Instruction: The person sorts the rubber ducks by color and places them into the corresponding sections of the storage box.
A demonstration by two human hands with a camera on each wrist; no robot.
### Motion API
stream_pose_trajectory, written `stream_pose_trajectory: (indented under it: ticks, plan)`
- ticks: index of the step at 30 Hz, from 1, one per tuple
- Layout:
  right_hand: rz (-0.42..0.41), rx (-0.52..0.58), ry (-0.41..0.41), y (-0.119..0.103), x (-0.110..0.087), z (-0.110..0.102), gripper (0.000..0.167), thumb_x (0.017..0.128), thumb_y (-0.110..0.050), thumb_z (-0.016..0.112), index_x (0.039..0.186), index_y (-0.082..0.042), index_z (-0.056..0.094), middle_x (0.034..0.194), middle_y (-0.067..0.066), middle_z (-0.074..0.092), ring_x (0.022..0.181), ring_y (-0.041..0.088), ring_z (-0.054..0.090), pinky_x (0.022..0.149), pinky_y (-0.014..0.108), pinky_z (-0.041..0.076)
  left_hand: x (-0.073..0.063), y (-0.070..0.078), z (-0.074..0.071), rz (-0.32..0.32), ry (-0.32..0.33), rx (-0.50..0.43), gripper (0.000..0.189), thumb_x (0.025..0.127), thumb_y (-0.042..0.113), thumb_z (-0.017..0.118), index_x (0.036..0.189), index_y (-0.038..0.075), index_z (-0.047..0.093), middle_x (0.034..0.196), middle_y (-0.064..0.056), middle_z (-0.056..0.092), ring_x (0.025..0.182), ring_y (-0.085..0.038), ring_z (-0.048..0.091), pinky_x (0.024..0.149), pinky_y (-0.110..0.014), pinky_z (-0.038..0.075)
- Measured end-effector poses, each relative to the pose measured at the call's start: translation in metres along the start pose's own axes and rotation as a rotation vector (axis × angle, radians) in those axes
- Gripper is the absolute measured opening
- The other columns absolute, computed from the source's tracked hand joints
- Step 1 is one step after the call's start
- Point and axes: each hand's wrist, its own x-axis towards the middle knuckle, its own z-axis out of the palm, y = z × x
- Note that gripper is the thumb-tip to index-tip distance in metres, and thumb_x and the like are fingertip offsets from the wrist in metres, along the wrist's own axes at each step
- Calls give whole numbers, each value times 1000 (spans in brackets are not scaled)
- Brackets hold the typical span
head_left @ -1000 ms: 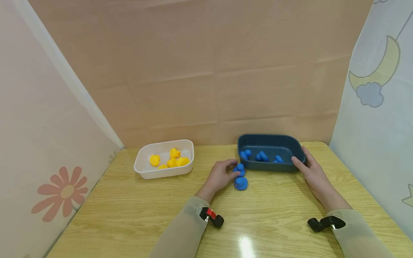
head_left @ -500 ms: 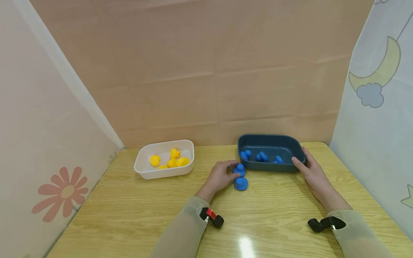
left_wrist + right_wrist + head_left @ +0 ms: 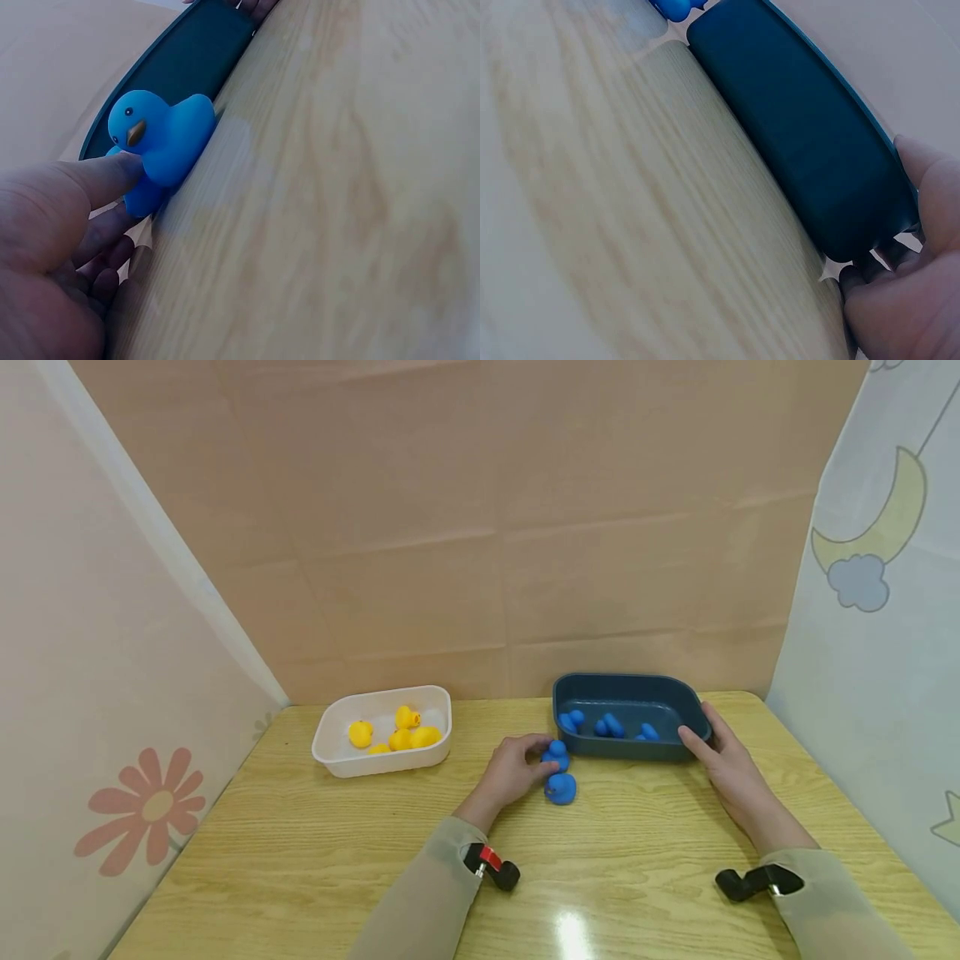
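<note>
Two blue rubber ducks are on the wooden table, one behind the other. My left hand [image 3: 517, 770] pinches the rear duck [image 3: 558, 750] between thumb and fingers. The nearer duck [image 3: 560, 788] sits just in front of it; in the left wrist view this nearer duck [image 3: 176, 139] partly hides the held one. Right behind the pair stands a dark blue tub [image 3: 630, 747], with several blue ducks [image 3: 609, 725] lying inside. At the tub's right end my right hand [image 3: 731, 768] grips it, thumb at the rim and fingers along the outer side, as the right wrist view shows.
A white tub [image 3: 381, 765] holding several yellow rubber ducks [image 3: 401, 738] stands at the back left. The wooden table [image 3: 315, 852] ends at a brown backdrop [image 3: 390, 552]. Patterned side panels border it left and right.
</note>
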Motion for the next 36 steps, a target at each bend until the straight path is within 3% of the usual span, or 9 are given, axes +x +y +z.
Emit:
stream_pose_trajectory:
  ticks: [9, 20, 24, 32, 36]
  plan:
    - [-3, -12, 3, 4, -1, -1, 96, 114, -52, 56, 175, -28, -14, 181, 8, -23, 165, 39, -17, 133, 56, -4, -4, 3, -8, -50, -32, -49, 40, 102, 28, 83, 139, 14, 75, 127, 4, 77, 119, -16, 69, 109, -35, 55]
    - [-4, 7, -1, 2, -1, -2, 97, 114, -52, 55, 175, -26, -16, 180, 9, -23, 165, 37, -19, 133, 54, -6, -6, 17, -25, -141, 12, -95, 43, 102, 33, 83, 140, 16, 74, 127, 4, 76, 120, -21, 66, 108, -41, 55]
    - [-4, 8, -5, 3, -1, -3, 97, 115, -52, 55, 175, -26, -16, 180, 8, -23, 165, 37, -18, 133, 52, -5, -4, 25, -31, -109, 35, -89, 41, 103, 33, 83, 138, 15, 74, 128, 4, 76, 121, -22, 66, 108, -40, 54]
    - [2, -3, -1, 3, 2, -2, 98, 114, -54, 55, 175, -25, -16, 180, 10, -23, 165, 39, -20, 132, 61, -5, 4, 45, -37, -34, 76, -54, 45, 104, 36, 81, 140, 12, 73, 130, 2, 76, 120, -21, 67, 109, -41, 55]
    - [2, -7, -3, 2, 3, -1, 98, 114, -54, 55, 175, -24, -16, 180, 11, -23, 164, 39, -20, 131, 61, -5, 10, 51, -35, 9, 95, -19, 46, 104, 35, 81, 142, 10, 73, 130, -1, 77, 122, -26, 68, 107, -38, 56]
